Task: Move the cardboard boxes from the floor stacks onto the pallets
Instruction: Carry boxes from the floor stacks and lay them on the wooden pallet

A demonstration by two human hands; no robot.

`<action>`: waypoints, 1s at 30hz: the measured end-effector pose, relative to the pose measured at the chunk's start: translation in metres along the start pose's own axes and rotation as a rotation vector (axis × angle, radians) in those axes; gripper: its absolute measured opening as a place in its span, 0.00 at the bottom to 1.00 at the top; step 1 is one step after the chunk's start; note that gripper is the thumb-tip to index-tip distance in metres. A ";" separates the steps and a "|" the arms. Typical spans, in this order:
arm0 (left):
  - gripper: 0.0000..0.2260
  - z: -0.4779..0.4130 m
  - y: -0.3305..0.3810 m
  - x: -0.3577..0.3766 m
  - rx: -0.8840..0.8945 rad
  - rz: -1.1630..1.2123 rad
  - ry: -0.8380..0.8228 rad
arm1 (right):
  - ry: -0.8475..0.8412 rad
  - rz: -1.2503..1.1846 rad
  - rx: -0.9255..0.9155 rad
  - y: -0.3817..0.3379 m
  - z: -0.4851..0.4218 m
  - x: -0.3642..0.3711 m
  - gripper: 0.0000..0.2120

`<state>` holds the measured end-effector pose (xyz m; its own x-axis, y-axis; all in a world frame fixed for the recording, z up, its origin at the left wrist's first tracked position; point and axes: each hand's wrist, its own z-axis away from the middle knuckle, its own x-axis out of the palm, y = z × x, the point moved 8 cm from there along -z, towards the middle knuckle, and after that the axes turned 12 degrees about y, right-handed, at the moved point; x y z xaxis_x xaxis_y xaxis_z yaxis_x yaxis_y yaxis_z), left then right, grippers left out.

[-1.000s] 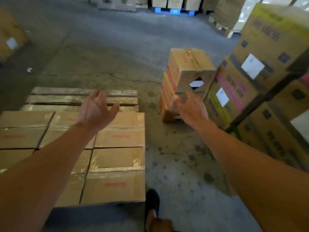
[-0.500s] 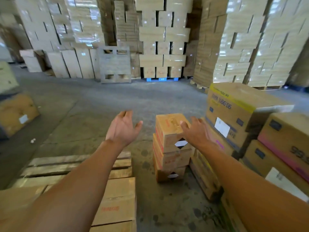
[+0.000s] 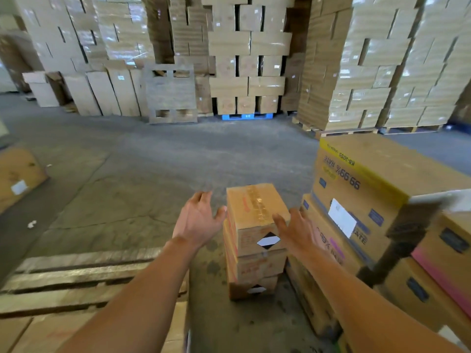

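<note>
**Warehouse aisle, both hands out at the little box stack**

Concrete floor [image 3: 153, 161] runs wide from the middle of the view back to a wall of wrapped carton stacks [image 3: 382, 59], so pretty much all the open room is ahead and off to the left. Back there a leaning pallet [image 3: 170, 95] stands on its edge against the cartons, and a blue pallet [image 3: 246, 115] peeks out under the middle stack.

Closer in, the floor stack [image 3: 254, 266] is three small cardboard boxes standing on the concrete. The top box [image 3: 254, 207] has tape along its lid and a black-and-white diamond label on the near face. Its right side is tight: the big printed cartons [image 3: 356, 200] sit just beside it with only a narrow gap between, and the yellow-edged one rises above the small stack. The left side of the stack faces open floor.

The left hand [image 3: 197, 222] is open, fingers spread, thumb just beside the top box's left edge, holding nothing. The right hand [image 3: 297, 230] is open too, fingers straight, in front of the box's near right corner by that narrow gap. Can't tell if it's actually touching the cardboard.

Lower left is the wooden pallet [image 3: 76, 276], slats showing at its far end, with a strip of floor between its corner and the stack. Flat boxes [image 3: 51, 332] lie on its nearer part, partly hidden by the left forearm. At the far left edge sits a brown box [image 3: 17, 174] with a white label, and a white scrap [image 3: 31, 224] lies on the floor near it
</note>
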<state>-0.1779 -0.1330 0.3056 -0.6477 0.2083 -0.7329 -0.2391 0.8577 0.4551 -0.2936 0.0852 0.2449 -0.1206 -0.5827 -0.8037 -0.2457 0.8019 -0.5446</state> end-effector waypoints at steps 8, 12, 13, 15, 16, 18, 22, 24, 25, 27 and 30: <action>0.26 -0.105 -0.072 0.082 -0.031 -0.040 -0.092 | -0.057 0.033 0.032 -0.031 -0.096 0.101 0.32; 0.26 -0.168 -0.099 0.124 0.004 -0.030 -0.152 | -0.055 0.038 0.079 -0.048 -0.155 0.141 0.31; 0.25 -0.186 -0.102 0.136 0.024 -0.018 -0.152 | -0.044 0.037 0.096 -0.050 -0.171 0.149 0.30; 0.25 -0.220 -0.107 0.163 0.025 0.009 -0.175 | -0.035 0.040 0.112 -0.051 -0.200 0.164 0.31; 0.26 -0.233 -0.106 0.180 0.032 0.011 -0.200 | -0.049 0.047 0.122 -0.049 -0.212 0.172 0.31; 0.28 -0.255 -0.103 0.215 0.058 0.009 -0.266 | -0.068 0.055 0.160 -0.039 -0.237 0.190 0.31; 0.29 -0.299 -0.103 0.291 0.111 0.019 -0.363 | -0.067 0.052 0.226 -0.016 -0.290 0.226 0.30; 0.30 -0.315 -0.107 0.323 0.099 0.016 -0.421 | -0.081 0.068 0.260 -0.002 -0.312 0.243 0.30; 0.30 -0.319 -0.109 0.336 0.100 0.010 -0.457 | -0.092 0.070 0.280 0.004 -0.320 0.252 0.30; 0.30 -0.327 -0.115 0.362 0.126 -0.014 -0.528 | -0.109 0.073 0.306 0.014 -0.334 0.269 0.30; 0.30 -0.345 -0.129 0.397 0.135 -0.003 -0.603 | -0.142 0.074 0.357 0.024 -0.357 0.293 0.29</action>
<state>-0.6538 -0.3231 0.1300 -0.1148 0.4010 -0.9089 -0.1213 0.9024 0.4135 -0.6785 -0.1137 0.0818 0.0151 -0.5177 -0.8554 0.1121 0.8510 -0.5131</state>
